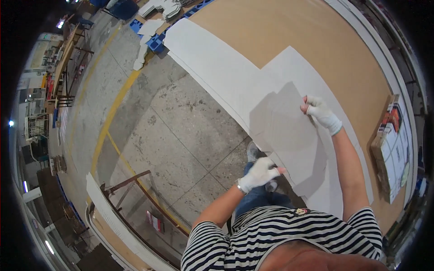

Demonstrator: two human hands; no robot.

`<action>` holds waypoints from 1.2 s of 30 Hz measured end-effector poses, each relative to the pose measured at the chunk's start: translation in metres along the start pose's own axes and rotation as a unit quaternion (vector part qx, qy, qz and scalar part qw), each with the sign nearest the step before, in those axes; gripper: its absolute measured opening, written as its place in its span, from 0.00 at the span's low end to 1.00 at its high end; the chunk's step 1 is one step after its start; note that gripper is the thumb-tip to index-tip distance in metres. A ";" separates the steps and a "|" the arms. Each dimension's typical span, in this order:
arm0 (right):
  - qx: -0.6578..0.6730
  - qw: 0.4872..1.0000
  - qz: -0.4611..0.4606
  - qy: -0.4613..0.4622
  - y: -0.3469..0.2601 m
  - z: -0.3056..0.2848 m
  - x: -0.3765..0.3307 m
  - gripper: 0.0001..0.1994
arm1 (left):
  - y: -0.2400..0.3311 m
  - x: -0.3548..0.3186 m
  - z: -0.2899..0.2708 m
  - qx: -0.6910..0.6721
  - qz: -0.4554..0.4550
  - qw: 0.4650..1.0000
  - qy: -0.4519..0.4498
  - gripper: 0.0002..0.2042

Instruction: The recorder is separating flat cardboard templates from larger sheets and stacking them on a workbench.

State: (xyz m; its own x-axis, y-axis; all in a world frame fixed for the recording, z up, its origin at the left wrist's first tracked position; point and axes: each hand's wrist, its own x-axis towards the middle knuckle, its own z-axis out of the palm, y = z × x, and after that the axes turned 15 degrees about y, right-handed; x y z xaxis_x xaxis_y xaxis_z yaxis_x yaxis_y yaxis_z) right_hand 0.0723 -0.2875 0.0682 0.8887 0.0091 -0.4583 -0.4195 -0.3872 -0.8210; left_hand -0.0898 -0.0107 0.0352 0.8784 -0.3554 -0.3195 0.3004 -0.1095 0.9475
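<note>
White fingertip-less gloves cover both hands. My right hand is over the white cardboard, its thumb and fingers closed together at the edge of a grey-shaded cardboard sheet. Lower and to the left, my left hand is curled, with its thumb against the sheet's near left edge. How far its fingers reach under is hidden. Beneath lie larger white cardboard sheets, overlapping along the stack's left side. Part of the grey tone is shadow, so the sheet's full outline is hard to make out.
Brown cardboard lies under the white sheets. A flat strapped pack rests at the right. Blue pallets with white scraps stand at the far left corner. A brown metal frame is on the concrete floor, near yellow lines.
</note>
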 end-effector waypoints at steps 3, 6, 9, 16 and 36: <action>0.026 0.999 0.037 0.014 0.009 0.017 0.006 0.12 | -0.007 0.016 -0.044 0.134 -0.013 0.960 0.245 0.20; -0.013 0.999 0.008 0.045 0.016 0.031 0.015 0.12 | -0.012 0.047 -0.065 0.009 -0.032 0.877 0.479 0.18; -0.033 0.997 0.011 0.070 0.019 0.039 0.016 0.12 | -0.014 0.073 -0.068 -0.083 -0.133 0.875 0.458 0.18; -0.159 0.985 0.021 0.060 0.016 0.044 0.019 0.14 | -0.016 0.091 -0.055 -0.209 -0.213 0.873 0.386 0.15; -0.174 0.983 -0.014 0.061 0.010 0.045 0.020 0.15 | -0.013 0.091 -0.049 -0.217 -0.142 0.882 0.394 0.18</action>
State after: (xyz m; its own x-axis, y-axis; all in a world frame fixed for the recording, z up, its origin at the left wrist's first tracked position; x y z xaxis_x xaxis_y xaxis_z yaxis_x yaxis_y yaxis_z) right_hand 0.0776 -0.2493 0.0353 0.9235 -0.0774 -0.3758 -0.3247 -0.6797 -0.6577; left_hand 0.0044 0.0043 -0.0064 0.6790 0.4038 -0.6132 0.5128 0.3369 0.7897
